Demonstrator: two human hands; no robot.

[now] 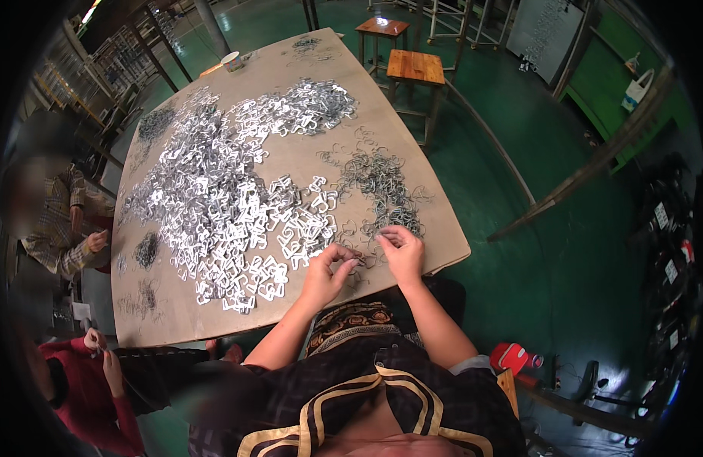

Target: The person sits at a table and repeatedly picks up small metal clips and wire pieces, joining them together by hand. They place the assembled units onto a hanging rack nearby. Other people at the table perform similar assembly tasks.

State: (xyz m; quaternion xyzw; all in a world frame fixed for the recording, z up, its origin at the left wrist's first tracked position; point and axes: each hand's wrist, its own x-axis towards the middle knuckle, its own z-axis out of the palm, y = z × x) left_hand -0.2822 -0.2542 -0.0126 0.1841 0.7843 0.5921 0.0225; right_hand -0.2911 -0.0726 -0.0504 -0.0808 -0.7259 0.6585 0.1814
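Observation:
My left hand (328,276) is just above the near edge of the table, thumb and fingers closed in a pinch. Something small and dark shows at its fingertips, too small to name. My right hand (403,254) is also pinched, at the near end of a tangled pile of thin dark wire pieces (378,179); what it holds, if anything, I cannot make out. Left of my hands lies a wide heap of pale, hook-shaped pieces (214,202), with several loose ones (305,236) closest to my left hand.
The brown table (431,221) also bears smaller wire piles (146,250) and a tub (231,61) at its far end. Two people sit along the left side, one in a checked shirt (54,221), one in red (77,381). Wooden stools (416,67) stand beyond the right edge.

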